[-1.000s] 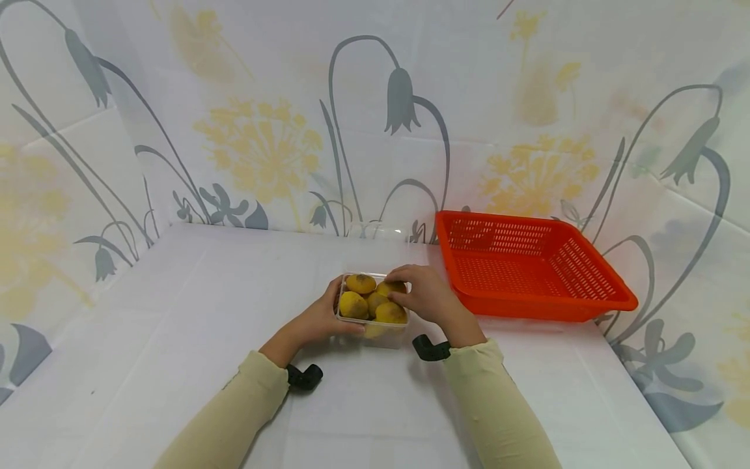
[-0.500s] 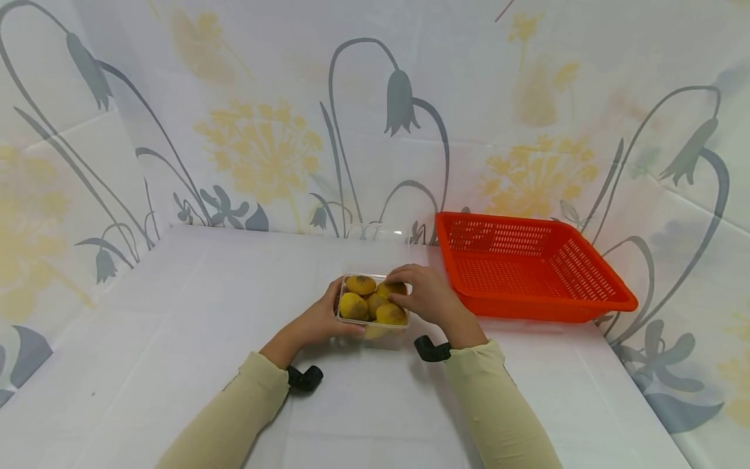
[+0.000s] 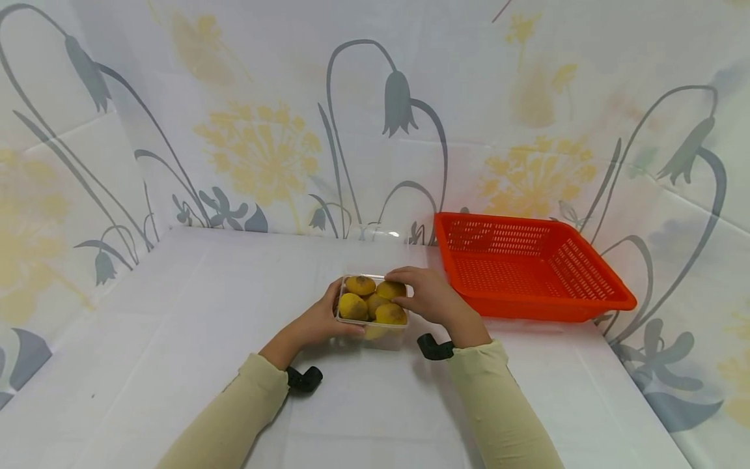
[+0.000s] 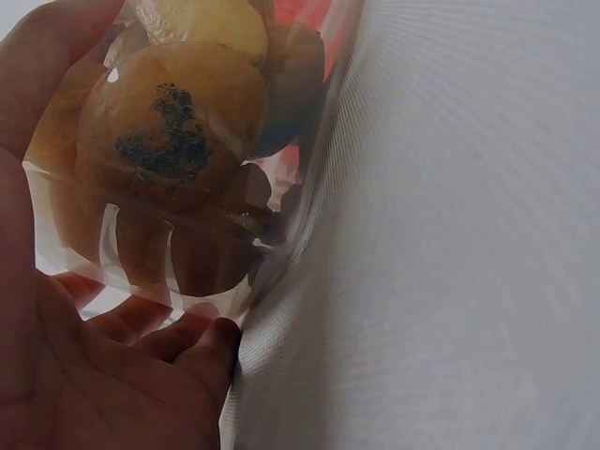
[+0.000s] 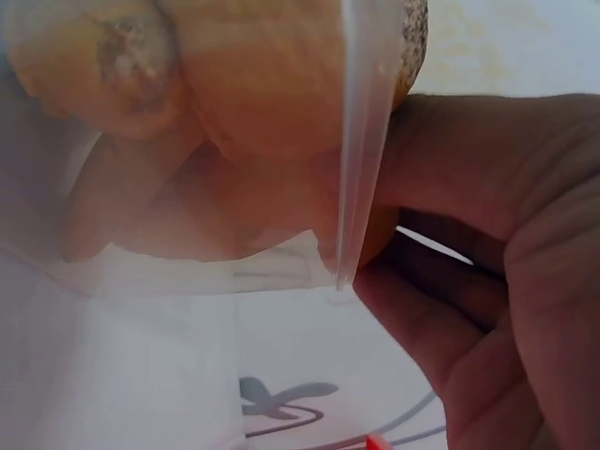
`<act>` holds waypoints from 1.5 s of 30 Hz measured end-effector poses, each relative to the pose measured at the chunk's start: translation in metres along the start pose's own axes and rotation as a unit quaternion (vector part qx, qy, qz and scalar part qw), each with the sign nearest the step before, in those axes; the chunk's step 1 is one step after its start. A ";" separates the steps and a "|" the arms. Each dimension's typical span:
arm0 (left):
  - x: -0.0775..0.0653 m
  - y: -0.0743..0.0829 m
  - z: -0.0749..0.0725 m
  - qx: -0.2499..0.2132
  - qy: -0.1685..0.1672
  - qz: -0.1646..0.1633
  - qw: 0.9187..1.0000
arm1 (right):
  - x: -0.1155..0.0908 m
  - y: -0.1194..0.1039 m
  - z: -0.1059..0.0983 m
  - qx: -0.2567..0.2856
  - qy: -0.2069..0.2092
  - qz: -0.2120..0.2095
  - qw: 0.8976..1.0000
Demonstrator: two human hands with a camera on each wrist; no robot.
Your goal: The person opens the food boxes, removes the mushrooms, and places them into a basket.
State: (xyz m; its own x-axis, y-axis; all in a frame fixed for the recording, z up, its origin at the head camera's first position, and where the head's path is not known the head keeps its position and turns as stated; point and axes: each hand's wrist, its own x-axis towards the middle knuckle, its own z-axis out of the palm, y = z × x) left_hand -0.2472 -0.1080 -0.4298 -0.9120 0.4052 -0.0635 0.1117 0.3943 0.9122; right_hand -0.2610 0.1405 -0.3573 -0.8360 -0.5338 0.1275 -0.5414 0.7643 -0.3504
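Observation:
In the head view, a clear plastic box [image 3: 372, 326] stands mid-table, filled with several round yellow fruits [image 3: 353, 306] with brown blotches. The left hand [image 3: 319, 320] grips the box from its left side, thumb along the front and fingers round the far side. Through the wall, the left wrist view shows a fruit [image 4: 173, 122] with a dark speckled patch. At the back right corner of the box, the right hand [image 3: 430, 296] holds a yellow fruit [image 3: 390, 289] between thumb and fingers. In the right wrist view, the box wall [image 5: 366, 141] hides part of that grip.
The box's clear lid [image 3: 377, 236] stands raised behind it. A red perforated basket [image 3: 539, 306] sits on the white table [image 3: 205, 326] at the back right. Flower-printed cloth [image 3: 263, 98] walls the table at back and sides. Black camera mounts [image 3: 435, 347] sit at both wrists.
The right hand has shifted very slightly to the right, its thumb drawn back a little, so more of the back right fruit shows. The left hand and box hold still.

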 end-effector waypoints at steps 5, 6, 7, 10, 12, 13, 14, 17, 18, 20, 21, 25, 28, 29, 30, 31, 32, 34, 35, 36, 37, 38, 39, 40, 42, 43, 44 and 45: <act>0.000 -0.002 0.000 0.005 0.000 0.004 1.000 | 0.000 0.000 0.000 0.004 0.006 -0.001 1.000; 0.000 -0.002 0.000 0.005 0.000 0.003 1.000 | 0.000 0.000 0.000 0.007 0.007 -0.001 1.000; 0.000 -0.002 0.000 0.004 0.000 0.003 1.000 | 0.000 0.000 0.000 0.008 0.009 -0.002 1.000; 0.001 -0.002 0.000 0.003 0.001 0.000 1.000 | 0.000 0.000 0.000 0.013 0.012 -0.005 1.000; 0.001 -0.002 0.001 0.003 0.003 -0.002 1.000 | 0.000 0.000 0.000 0.020 0.017 -0.005 1.000; 0.001 -0.002 0.001 0.003 0.004 -0.003 1.000 | -0.001 0.000 0.000 0.024 0.020 -0.004 1.000; 0.001 -0.002 0.001 0.002 0.005 -0.004 1.000 | -0.001 0.000 -0.001 0.026 0.023 -0.005 0.999; 0.001 -0.001 0.001 0.004 0.006 -0.004 1.000 | -0.001 0.000 -0.002 0.026 0.031 -0.008 0.999; 0.000 -0.001 0.001 0.005 0.005 -0.006 1.000 | -0.001 0.000 -0.003 0.025 0.032 -0.009 0.999; 0.000 -0.001 0.001 0.008 0.006 -0.004 1.000 | -0.001 0.000 -0.004 0.023 0.033 -0.013 0.999; 0.000 -0.002 0.000 0.009 0.006 -0.005 1.000 | -0.001 0.000 -0.004 0.023 0.034 -0.015 0.999; 0.001 -0.002 0.000 0.012 0.011 -0.005 1.000 | -0.003 -0.001 -0.006 0.028 0.039 -0.015 0.999; 0.002 -0.003 0.001 0.014 0.014 -0.005 1.000 | -0.004 -0.002 -0.008 0.025 0.044 -0.012 0.999; 0.002 -0.003 0.001 0.013 0.015 -0.006 1.000 | -0.005 -0.002 -0.009 0.025 0.045 -0.013 0.999; 0.002 -0.004 0.002 0.011 0.016 -0.007 1.000 | -0.006 -0.003 -0.010 0.025 0.047 -0.013 0.999; 0.002 -0.004 0.002 0.008 0.016 -0.007 1.000 | -0.006 -0.003 -0.010 0.024 0.048 -0.014 0.998; 0.002 -0.004 0.003 0.008 0.016 -0.006 1.000 | -0.007 -0.003 -0.011 0.024 0.050 -0.015 0.998; 0.002 -0.004 0.003 0.004 0.017 -0.007 1.000 | -0.008 -0.004 -0.012 0.025 0.053 -0.013 0.998; 0.001 -0.004 0.004 0.003 0.018 -0.008 1.000 | -0.009 -0.004 -0.012 0.023 0.056 -0.013 0.998; 0.001 -0.004 0.004 0.001 0.017 -0.008 1.000 | -0.010 -0.004 -0.014 0.022 0.059 -0.013 0.998; 0.001 -0.004 0.004 0.000 0.016 -0.008 1.000 | -0.010 -0.004 -0.015 0.022 0.062 -0.015 0.998; 0.001 -0.004 0.004 0.000 0.016 -0.007 1.000 | -0.011 -0.004 -0.016 0.022 0.066 -0.016 0.997; 0.001 -0.004 0.004 -0.002 0.015 -0.007 1.000 | -0.012 -0.004 -0.018 0.021 0.071 -0.020 0.997; 0.001 -0.004 0.004 -0.003 0.015 -0.006 1.000 | -0.013 -0.004 -0.019 0.021 0.076 -0.023 0.997; 0.001 -0.004 0.004 -0.006 0.015 -0.004 1.000 | -0.014 -0.004 -0.023 0.024 0.089 -0.034 0.995; 0.001 -0.004 0.004 -0.006 0.016 -0.003 1.000 | -0.014 -0.003 -0.024 0.026 0.095 -0.041 0.994; 0.001 -0.004 0.004 -0.005 0.016 -0.003 1.000 | -0.015 -0.003 -0.026 0.028 0.101 -0.046 0.993; 0.001 -0.003 0.004 -0.004 0.017 -0.003 1.000 | -0.015 -0.003 -0.027 0.031 0.106 -0.050 0.993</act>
State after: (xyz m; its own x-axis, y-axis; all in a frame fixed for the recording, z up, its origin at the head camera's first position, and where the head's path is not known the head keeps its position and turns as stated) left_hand -0.2471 -0.1057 -0.4345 -0.9254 0.3748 -0.0563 0.1022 0.3897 0.9152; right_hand -0.2497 0.1560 -0.3332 -0.7821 -0.5130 0.3538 -0.6215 0.6837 -0.3826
